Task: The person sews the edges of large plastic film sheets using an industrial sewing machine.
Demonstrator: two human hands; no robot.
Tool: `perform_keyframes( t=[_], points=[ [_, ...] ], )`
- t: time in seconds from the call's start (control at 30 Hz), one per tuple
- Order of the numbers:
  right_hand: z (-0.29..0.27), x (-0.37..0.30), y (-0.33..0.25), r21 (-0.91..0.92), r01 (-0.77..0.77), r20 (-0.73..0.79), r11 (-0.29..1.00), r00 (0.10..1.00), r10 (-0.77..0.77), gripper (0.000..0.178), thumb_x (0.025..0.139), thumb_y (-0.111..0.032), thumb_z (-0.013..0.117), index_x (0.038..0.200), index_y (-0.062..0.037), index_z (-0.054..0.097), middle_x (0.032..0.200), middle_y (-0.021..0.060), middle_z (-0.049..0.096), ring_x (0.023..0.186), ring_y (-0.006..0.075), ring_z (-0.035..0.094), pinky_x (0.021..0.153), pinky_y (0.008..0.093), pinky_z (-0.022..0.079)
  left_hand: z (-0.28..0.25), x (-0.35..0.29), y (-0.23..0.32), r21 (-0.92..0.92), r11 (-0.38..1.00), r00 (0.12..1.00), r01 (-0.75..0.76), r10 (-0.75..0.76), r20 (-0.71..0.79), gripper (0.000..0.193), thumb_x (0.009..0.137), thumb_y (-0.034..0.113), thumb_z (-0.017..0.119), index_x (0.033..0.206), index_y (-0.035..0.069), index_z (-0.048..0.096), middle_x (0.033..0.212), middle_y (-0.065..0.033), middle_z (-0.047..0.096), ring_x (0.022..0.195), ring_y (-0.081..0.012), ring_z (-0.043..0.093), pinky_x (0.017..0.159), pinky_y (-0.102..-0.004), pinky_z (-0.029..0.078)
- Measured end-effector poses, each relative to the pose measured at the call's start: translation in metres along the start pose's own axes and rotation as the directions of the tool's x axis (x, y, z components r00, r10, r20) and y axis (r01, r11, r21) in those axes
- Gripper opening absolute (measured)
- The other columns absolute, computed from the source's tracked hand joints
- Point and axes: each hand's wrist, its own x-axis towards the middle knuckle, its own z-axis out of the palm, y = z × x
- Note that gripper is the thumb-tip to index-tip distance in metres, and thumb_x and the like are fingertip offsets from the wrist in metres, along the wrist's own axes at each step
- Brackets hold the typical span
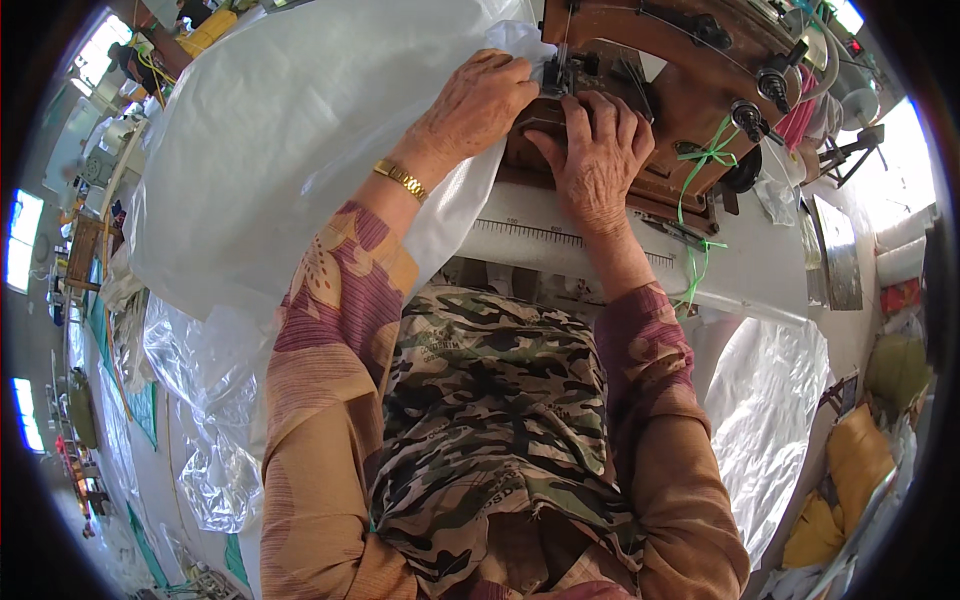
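Observation:
A brown sewing machine (690, 80) stands at the upper right, with its needle and presser foot (557, 76) near the top middle. My left hand (482, 103) is closed, its fingers pinching the edge of a large white plastic sheet (290, 130) just left of the presser foot. That sheet spreads over the left of the table and droops toward me. On the machine bed, just right of the presser foot, my right hand (600, 155) lies with fingers apart and nothing visibly held. What is under its fingertips cannot be made out.
A measuring scale (530, 232) runs along the white table's near edge. Green string (712, 150) is tied on the machine's right side. Clear plastic film (215, 430) hangs at the left, and shiny white sheeting (765, 410) at the right. A yellow-brown bundle (858, 460) lies farther right.

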Motion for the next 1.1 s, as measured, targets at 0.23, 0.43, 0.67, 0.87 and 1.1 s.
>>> perform_keyframes(
  t=[0.23, 0.43, 0.67, 0.87, 1.1],
  points=[
    [-0.003, 0.001, -0.005, 0.014, -0.006, 0.017, 1.000, 1.000, 0.005, 0.053, 0.081, -0.049, 0.069, 0.116, -0.0101, 0.060, 0.119, 0.0079, 0.056, 0.116, 0.0295, 0.049, 0.099, 0.0521, 0.032, 0.003, 0.000, -0.002, 0.023, 1.000, 1.000, 0.006, -0.006, -0.004, 0.011, 0.080, 0.002, 0.058, 0.088, 0.003, 0.066, 0.086, -0.0105, 0.056, 0.093, -0.0310, 0.060, 0.091, -0.0403, 0.049],
    [-0.005, 0.001, -0.004, 0.017, -0.025, 0.037, 1.000, 0.999, 0.024, 0.055, 0.079, -0.048, 0.072, 0.116, -0.0087, 0.059, 0.120, 0.0072, 0.056, 0.117, 0.0287, 0.049, 0.100, 0.0517, 0.031, 0.004, 0.001, 0.001, 0.038, 0.999, 1.000, 0.014, -0.014, -0.003, 0.012, 0.080, 0.002, 0.058, 0.089, 0.002, 0.067, 0.087, -0.0108, 0.057, 0.095, -0.0301, 0.061, 0.091, -0.0401, 0.050],
    [-0.005, -0.001, -0.004, 0.033, -0.038, 0.041, 0.999, 0.999, 0.036, 0.055, 0.079, -0.047, 0.072, 0.116, -0.0084, 0.060, 0.121, 0.0074, 0.056, 0.118, 0.0287, 0.048, 0.100, 0.0503, 0.031, 0.003, 0.000, 0.001, 0.014, 1.000, 1.000, 0.017, -0.017, 0.002, 0.015, 0.082, 0.003, 0.058, 0.093, 0.002, 0.069, 0.090, -0.0107, 0.058, 0.093, -0.0302, 0.060, 0.090, -0.0404, 0.050],
    [-0.005, -0.002, 0.000, 0.041, -0.043, 0.040, 0.998, 0.998, 0.042, 0.057, 0.077, -0.046, 0.074, 0.117, -0.0086, 0.059, 0.122, 0.0071, 0.056, 0.118, 0.0287, 0.048, 0.101, 0.0501, 0.032, 0.009, 0.004, 0.003, -0.001, 0.999, 0.999, 0.038, -0.038, -0.022, 0.014, 0.082, 0.003, 0.058, 0.092, 0.002, 0.068, 0.088, -0.0106, 0.057, 0.091, -0.0301, 0.060, 0.088, -0.0397, 0.050],
    [-0.004, 0.007, -0.009, 0.069, -0.055, 0.046, 0.996, 0.998, 0.052, 0.054, 0.080, -0.042, 0.072, 0.121, -0.0104, 0.059, 0.125, 0.0065, 0.056, 0.119, 0.0283, 0.049, 0.101, 0.0484, 0.032, 0.003, 0.000, -0.006, 0.021, 0.998, 0.998, 0.063, -0.063, 0.007, 0.007, 0.080, 0.008, 0.056, 0.076, 0.007, 0.062, 0.089, -0.0100, 0.059, 0.092, -0.0289, 0.061, 0.085, -0.0405, 0.050]
  ],
)
